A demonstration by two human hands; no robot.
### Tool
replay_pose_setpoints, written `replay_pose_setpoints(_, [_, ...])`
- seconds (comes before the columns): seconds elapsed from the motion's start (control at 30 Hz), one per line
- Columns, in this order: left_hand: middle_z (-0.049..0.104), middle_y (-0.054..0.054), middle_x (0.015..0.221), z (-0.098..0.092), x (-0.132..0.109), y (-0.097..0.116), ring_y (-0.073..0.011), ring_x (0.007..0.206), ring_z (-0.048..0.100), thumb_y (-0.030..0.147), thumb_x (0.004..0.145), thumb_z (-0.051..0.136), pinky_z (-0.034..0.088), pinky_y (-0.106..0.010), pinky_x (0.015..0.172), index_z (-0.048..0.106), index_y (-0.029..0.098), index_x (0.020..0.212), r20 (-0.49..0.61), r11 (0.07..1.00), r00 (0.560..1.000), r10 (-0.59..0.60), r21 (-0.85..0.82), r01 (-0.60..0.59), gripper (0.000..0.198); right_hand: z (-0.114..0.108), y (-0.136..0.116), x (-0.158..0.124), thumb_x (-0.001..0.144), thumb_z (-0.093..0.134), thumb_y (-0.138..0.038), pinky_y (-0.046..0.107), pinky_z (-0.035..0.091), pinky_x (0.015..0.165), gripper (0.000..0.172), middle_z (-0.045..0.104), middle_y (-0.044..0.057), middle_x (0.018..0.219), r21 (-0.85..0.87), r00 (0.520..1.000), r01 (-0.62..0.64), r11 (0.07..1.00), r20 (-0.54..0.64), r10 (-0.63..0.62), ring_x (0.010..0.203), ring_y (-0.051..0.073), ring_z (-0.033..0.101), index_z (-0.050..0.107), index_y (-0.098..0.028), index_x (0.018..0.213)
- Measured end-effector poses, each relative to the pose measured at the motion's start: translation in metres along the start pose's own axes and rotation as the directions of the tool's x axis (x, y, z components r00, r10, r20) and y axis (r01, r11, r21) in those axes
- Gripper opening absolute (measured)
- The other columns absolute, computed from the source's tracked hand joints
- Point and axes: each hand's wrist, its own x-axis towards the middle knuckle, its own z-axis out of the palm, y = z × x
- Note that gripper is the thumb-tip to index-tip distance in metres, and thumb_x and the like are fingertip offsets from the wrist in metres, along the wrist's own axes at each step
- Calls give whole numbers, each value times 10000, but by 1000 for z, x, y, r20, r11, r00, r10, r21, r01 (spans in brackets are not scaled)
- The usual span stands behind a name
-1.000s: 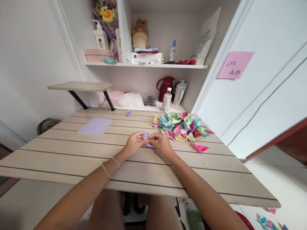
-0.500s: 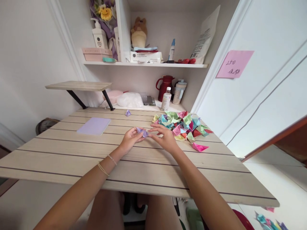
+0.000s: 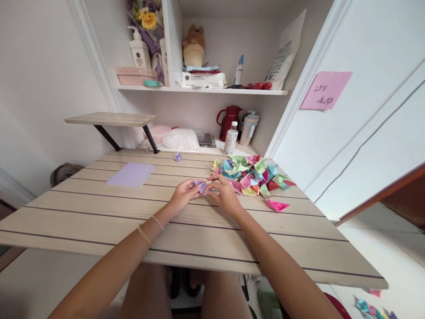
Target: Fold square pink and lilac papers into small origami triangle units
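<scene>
A small purple folded paper boat [image 3: 201, 187] is held up over the middle of the table. My left hand [image 3: 182, 195] pinches its left side between thumb and fingers. At the other end, my right hand [image 3: 225, 193] has thumb and fingertips closed on the boat's edge. Right of my hands lies a heap of colourful paper boats [image 3: 247, 172], with a bright pink boat [image 3: 277, 205] lying apart in front of it. Farther back sits another small purple folded piece [image 3: 178, 157]. A stack of light purple paper squares [image 3: 130, 174] rests to the left.
A raised wooden stand [image 3: 111, 118] with black legs is at the back left. Behind the heap are a bottle [image 3: 231, 138], a red jug [image 3: 229, 122] and a pale tumbler [image 3: 249, 128]. A shelf [image 3: 199, 90] runs above. More folded paper [image 3: 372, 309] lies on the floor at right.
My right hand's fingers have curled and closed in on the purple boat. Both hands and the boat have shifted slightly right.
</scene>
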Motion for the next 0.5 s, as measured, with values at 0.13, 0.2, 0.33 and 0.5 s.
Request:
replay_pose_setpoints(0.13, [622, -99, 1046, 2, -2, 3, -195, 940, 595, 315, 728, 611, 452, -365, 874, 587, 147, 1009, 16, 997, 999, 30, -78, -29, 328, 0, -1, 1, 742, 609, -237, 355, 424, 844, 53, 533, 58, 973, 51, 998, 36, 998, -55, -33, 963, 198, 517, 661, -237, 736])
replay_pose_setpoints(0.2, [623, -99, 1045, 3, -2, 5, -200, 950, 592, 321, 726, 612, 450, -371, 878, 588, 147, 1007, 15, 994, 999, 43, -102, -41, 332, 0, 0, 1, 745, 608, -237, 347, 439, 820, 64, 536, 54, 953, 65, 997, 48, 997, -65, -44, 933, 190, 530, 668, -249, 765])
replay_pose_setpoints(0.33, [628, -99, 1039, 0, -2, 7, -213, 976, 583, 299, 702, 641, 441, -385, 889, 587, 156, 1019, -3, 994, 1000, 25, -105, -26, 352, -2, 3, 0, 775, 570, -211, 319, 470, 762, 116, 531, 57, 931, 41, 996, 80, 996, -42, -78, 883, 174, 550, 671, -256, 810])
replay_pose_setpoints(0.5, [637, -118, 1023, -3, -1, 5, -244, 972, 585, 295, 672, 668, 444, -430, 881, 595, 130, 1007, -51, 997, 997, 58, -48, -61, 381, -5, 3, -1, 792, 539, -204, 317, 472, 785, 131, 553, 70, 948, -4, 993, 117, 993, -34, -117, 899, 176, 559, 653, -237, 847])
